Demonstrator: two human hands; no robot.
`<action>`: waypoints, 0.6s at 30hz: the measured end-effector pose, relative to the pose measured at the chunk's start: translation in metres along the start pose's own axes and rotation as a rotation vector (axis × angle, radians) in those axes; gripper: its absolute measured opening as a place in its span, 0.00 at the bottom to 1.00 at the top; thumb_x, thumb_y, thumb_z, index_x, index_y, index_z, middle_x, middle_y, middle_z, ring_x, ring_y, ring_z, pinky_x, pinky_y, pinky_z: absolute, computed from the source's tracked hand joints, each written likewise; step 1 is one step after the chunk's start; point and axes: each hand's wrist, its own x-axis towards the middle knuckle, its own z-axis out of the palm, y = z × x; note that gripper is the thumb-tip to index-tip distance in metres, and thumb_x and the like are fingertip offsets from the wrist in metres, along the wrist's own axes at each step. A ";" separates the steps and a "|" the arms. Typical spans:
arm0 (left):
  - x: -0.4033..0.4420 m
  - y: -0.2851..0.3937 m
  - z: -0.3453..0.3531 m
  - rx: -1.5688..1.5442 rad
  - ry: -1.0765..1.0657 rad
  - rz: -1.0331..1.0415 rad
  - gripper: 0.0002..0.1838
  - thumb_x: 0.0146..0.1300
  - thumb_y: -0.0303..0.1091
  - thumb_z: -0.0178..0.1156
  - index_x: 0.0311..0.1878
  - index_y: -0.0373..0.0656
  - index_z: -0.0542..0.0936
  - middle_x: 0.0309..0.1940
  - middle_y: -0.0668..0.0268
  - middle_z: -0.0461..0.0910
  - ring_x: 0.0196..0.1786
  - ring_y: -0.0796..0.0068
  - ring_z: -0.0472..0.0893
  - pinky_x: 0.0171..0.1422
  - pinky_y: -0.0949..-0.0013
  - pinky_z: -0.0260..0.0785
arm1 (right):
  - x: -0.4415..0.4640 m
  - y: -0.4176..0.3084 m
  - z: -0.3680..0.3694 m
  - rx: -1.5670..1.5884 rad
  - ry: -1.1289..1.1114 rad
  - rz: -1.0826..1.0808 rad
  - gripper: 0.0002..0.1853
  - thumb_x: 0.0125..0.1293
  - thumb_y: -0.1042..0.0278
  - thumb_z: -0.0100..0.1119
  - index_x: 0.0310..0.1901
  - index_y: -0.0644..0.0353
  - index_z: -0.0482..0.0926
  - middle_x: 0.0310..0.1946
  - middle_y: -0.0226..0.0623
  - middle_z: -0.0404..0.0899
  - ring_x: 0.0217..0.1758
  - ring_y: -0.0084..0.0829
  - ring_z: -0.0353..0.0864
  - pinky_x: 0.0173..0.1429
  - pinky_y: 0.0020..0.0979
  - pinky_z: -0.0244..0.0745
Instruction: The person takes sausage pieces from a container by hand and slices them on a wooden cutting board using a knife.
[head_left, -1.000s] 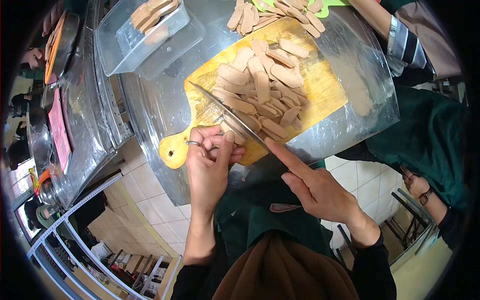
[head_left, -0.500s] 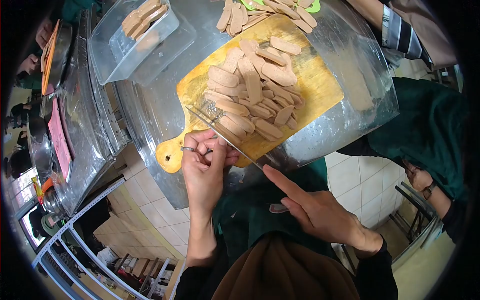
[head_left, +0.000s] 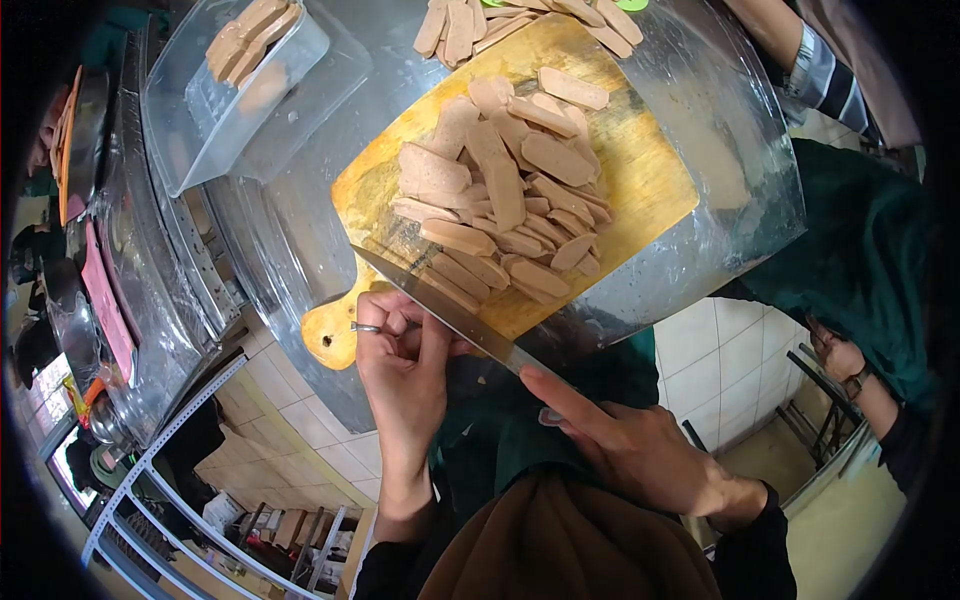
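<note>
A knife (head_left: 440, 306) is gripped by the right hand (head_left: 640, 450); its fingers are closed about the handle, and the forefinger is stretched out along the blade. The blade is slanted across the near left edge of a wooden cutting board (head_left: 650, 190), its tip directed to the far left. The left hand (head_left: 402, 375), on which a ring (head_left: 367, 328) is worn, is held just behind the blade with fingers curled and thumb brought near them; whether anything is pinched there cannot be told, as the fingertips are partly hidden. Brown slices (head_left: 500, 180) are heaped on the middle of the board, and a few are lined up beside the blade. At the far left, brown blocks (head_left: 250, 38) are held in a clear plastic tub (head_left: 300, 90). At the far right, a striped sleeve (head_left: 828, 85) is seen on another person's arm.
</note>
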 end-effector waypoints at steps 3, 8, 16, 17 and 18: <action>0.000 0.003 0.000 0.011 -0.020 -0.014 0.08 0.72 0.19 0.54 0.49 0.37 0.67 0.39 0.61 0.81 0.37 0.78 0.84 0.39 0.77 0.79 | 0.002 -0.012 -0.010 0.001 -0.122 0.125 0.35 0.72 0.76 0.52 0.77 0.46 0.53 0.50 0.48 0.84 0.48 0.49 0.86 0.45 0.45 0.84; 0.000 0.007 0.005 0.000 0.001 -0.059 0.08 0.72 0.20 0.54 0.50 0.35 0.67 0.40 0.59 0.81 0.38 0.77 0.84 0.41 0.76 0.80 | 0.017 -0.005 -0.003 -0.008 0.023 -0.045 0.38 0.72 0.70 0.52 0.79 0.39 0.48 0.27 0.51 0.83 0.23 0.53 0.82 0.27 0.50 0.79; 0.000 0.006 0.007 -0.023 0.006 -0.050 0.08 0.73 0.21 0.54 0.50 0.33 0.68 0.39 0.58 0.82 0.37 0.76 0.85 0.41 0.76 0.80 | 0.032 -0.006 -0.007 -0.004 0.042 -0.094 0.36 0.74 0.70 0.50 0.79 0.43 0.46 0.32 0.51 0.84 0.24 0.52 0.82 0.28 0.48 0.79; 0.000 0.005 0.007 -0.029 0.003 -0.053 0.08 0.73 0.22 0.54 0.50 0.33 0.68 0.40 0.57 0.82 0.37 0.76 0.85 0.41 0.76 0.80 | 0.027 -0.005 -0.006 -0.004 0.064 -0.106 0.36 0.74 0.70 0.50 0.79 0.43 0.46 0.32 0.51 0.84 0.24 0.52 0.82 0.28 0.48 0.79; 0.000 0.005 0.006 -0.034 0.003 -0.059 0.08 0.73 0.22 0.54 0.50 0.33 0.68 0.40 0.57 0.82 0.37 0.76 0.85 0.41 0.76 0.80 | 0.025 -0.005 -0.005 -0.002 0.082 -0.116 0.36 0.74 0.70 0.50 0.79 0.43 0.46 0.31 0.52 0.84 0.24 0.52 0.82 0.28 0.48 0.78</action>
